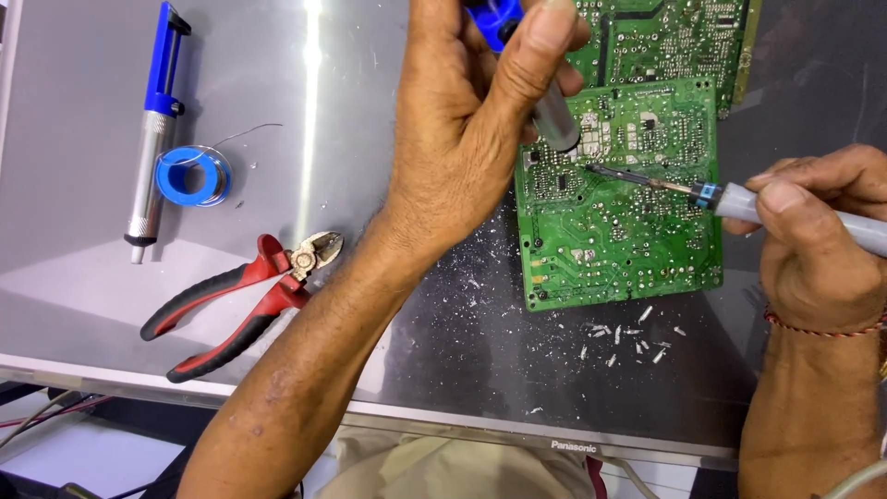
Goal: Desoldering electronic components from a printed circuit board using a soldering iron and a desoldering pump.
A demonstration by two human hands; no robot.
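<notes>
Gripping: left hand (pixel 471 120) desoldering pump (pixel 554 115), right hand (pixel 813 231) soldering iron (pixel 739 199), above green board (pixel 619 231).

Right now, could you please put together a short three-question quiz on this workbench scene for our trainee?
1. True or false: the right hand holds a soldering iron with its tip on the green circuit board.
2. Which tool does the left hand hold over the board? A) the red-handled cutters B) a blue and silver desoldering pump C) a screwdriver
3. Fill in: the blue spool of solder wire lies beside a second ____.

Key: 1 true; 2 B; 3 desoldering pump.
</notes>
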